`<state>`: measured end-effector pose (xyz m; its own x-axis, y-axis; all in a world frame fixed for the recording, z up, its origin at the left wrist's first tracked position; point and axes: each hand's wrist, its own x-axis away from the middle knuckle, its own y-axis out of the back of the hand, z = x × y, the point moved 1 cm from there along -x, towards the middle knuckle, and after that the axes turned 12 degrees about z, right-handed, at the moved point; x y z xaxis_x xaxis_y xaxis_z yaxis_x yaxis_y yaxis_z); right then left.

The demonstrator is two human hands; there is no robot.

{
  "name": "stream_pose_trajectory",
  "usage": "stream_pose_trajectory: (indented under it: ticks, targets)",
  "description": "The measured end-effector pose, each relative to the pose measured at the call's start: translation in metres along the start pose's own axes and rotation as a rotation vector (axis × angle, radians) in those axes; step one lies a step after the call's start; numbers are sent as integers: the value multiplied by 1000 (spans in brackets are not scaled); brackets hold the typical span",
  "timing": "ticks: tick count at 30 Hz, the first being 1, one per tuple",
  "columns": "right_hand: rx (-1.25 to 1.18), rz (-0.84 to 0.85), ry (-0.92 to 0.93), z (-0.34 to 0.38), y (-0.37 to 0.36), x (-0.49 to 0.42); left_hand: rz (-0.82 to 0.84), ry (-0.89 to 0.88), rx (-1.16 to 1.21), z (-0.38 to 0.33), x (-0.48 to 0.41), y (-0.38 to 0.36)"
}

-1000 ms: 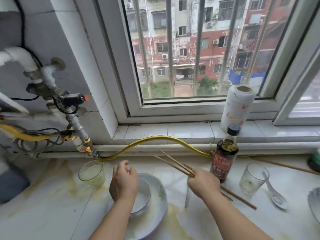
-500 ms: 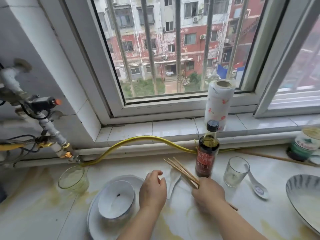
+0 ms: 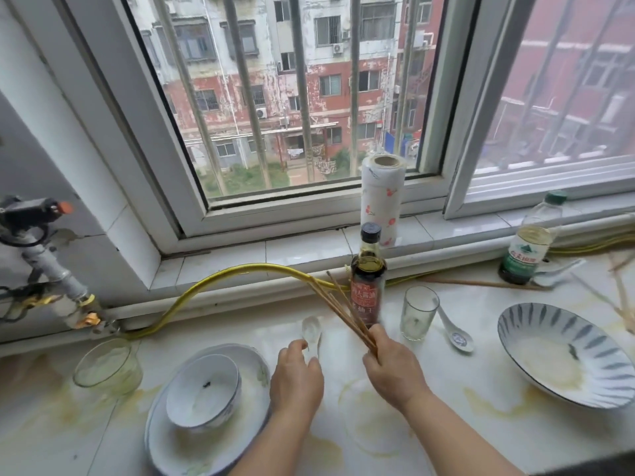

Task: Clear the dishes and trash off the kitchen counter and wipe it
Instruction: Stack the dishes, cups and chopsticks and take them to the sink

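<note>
The task is judged to be at an early stage. Dishes are being gathered, none is seen to have left the counter (image 3: 446, 424), and wiping is not yet begun. Yellowish stains and a ring mark are spread over its pale, glossy, marble-like surface.

Near the left edge a round, green-tinted glass (image 3: 108, 367) is seen, clouded with residue. Just beside it, at the front edge, a small white porcelain bowl (image 3: 202, 389) is nested in a wide, shallow plate (image 3: 251, 383), and both are smeared.

Toward the middle, a white ceramic spoon (image 3: 311, 329) is pinched by its handle in the left hand (image 3: 297, 379). The right hand (image 3: 395, 367) is clenched round a bundle of thin wooden chopsticks (image 3: 338, 305), which fan upward toward the back edge.

Behind that hand a dark glass soy sauce bottle (image 3: 367, 286) with a black cap stands upright. A clear, straight-sided tumbler (image 3: 417, 314) is set just beside it, and a second spoon (image 3: 455, 333) lies next to the tumbler.

Toward the right edge a broad bowl with blue stripes (image 3: 563, 352) is left with pale residue inside. At the back right a plastic oil bottle (image 3: 529, 242) is stood, with loose chopsticks (image 3: 481, 283) lying along the back edge.

On the window sill a flower-printed paper roll (image 3: 381, 197) is kept, which could serve for the wiping.
</note>
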<state>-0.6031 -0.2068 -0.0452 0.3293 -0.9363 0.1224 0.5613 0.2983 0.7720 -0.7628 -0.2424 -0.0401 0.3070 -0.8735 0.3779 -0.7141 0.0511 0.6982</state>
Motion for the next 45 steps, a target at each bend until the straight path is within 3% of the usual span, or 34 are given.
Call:
stream_pose_trajectory:
  ticks: [5, 8, 13, 21, 27, 35, 45]
  targets:
    - [-252, -322, 113, 22, 1, 35, 13, -37, 37, 13, 19, 8]
    - [-443, -443, 9, 31, -3, 50, 50, -71, 56, 23, 37, 8]
    - [-597, -378, -176, 33, -18, 71, 103, -79, 88, 42, 59, 11]
    - [-892, -547, -279, 35, 0, 85, 102, -92, 198, 43, 74, 29]
    - [-889, -549, -446, 4, 10, 108, 127, -106, 256, 30, 76, 16]
    - [-955, -699, -622, -71, 51, 130, 224, -141, 263, -29, 86, -43]
    - [-847, -722, -651, -181, 139, 159, 321, -156, 289, -142, 98, -138]
